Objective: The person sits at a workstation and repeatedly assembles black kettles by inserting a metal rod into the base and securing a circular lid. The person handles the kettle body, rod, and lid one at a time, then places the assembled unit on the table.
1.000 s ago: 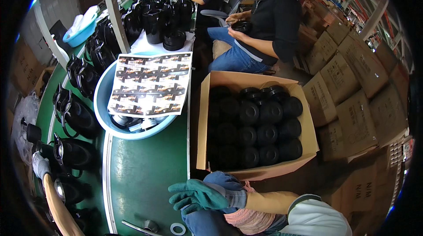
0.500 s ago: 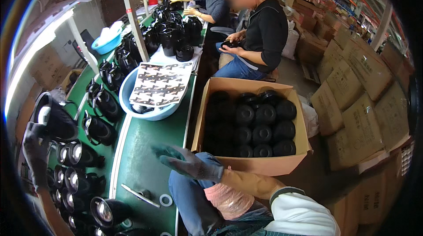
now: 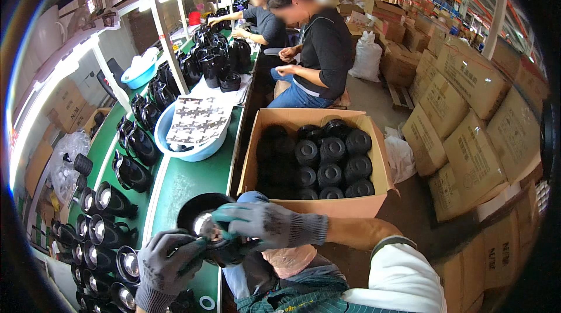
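Over the near bench edge, both my gloved hands are at a black jug (image 3: 201,205), tilted with its wide mouth toward me and something shiny and silver inside. My left hand (image 3: 169,263), in a grey glove, has its fingers closed at the jug's lower left side. My right hand (image 3: 257,223), in a grey and green glove, reaches across the mouth from the right, fingers bent over the silver part. The fingertips partly hide what they press on. Left of my hands stand several similar black jugs (image 3: 99,234) with silver centres.
A blue basin (image 3: 196,153) with a printed sheet (image 3: 198,120) on it stands on the green bench (image 3: 187,175). An open carton (image 3: 315,203) of round black parts is beyond my right arm. A white ring (image 3: 207,302) lies near the bench edge. Two people sit farther along.
My left hand has brought the jug from the far left to the middle. My right hand has moved onto its mouth. The view has shifted, and the nearer co-worker's hands have moved apart.
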{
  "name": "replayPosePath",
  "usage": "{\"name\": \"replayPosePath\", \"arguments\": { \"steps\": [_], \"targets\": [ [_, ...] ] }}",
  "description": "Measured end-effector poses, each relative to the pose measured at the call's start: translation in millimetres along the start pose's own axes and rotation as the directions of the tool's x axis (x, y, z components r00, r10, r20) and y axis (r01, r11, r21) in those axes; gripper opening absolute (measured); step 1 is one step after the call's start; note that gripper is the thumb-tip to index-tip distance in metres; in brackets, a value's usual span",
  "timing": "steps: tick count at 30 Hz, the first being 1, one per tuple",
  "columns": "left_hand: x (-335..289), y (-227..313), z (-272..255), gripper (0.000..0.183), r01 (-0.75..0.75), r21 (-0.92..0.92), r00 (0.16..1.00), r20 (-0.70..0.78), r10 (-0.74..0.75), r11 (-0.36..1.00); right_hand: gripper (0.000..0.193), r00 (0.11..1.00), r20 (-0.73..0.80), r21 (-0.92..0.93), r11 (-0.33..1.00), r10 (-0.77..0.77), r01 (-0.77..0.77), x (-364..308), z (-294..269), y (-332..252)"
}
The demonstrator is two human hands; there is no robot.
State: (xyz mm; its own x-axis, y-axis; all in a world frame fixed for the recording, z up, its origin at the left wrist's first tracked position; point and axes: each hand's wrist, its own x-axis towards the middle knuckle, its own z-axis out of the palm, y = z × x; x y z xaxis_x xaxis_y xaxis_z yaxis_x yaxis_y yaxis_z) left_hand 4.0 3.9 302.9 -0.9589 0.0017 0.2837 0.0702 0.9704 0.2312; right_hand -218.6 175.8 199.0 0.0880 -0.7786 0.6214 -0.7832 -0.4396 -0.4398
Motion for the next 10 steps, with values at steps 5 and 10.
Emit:
{"name": "replayPosePath", "arguments": {
  "steps": [5, 10],
  "targets": [
    [-64.3, -6.6, 106.1, 0.06, 0.491, -0.481, 0.698, -0.281, -0.659, 0.726, 0.051, 0.947, -0.214, 0.232, 0.954, 0.24, -0.189, -80.6, -34.1, -11.6],
    [-162.8, -21.8, 200.5, 0.083, 0.531, -0.843, 0.559, 0.275, -0.782, 0.084, 0.056, 0.882, -0.29, 0.412, 0.88, 0.372, -0.236, -94.1, -8.8, -32.1]
  ]
}}
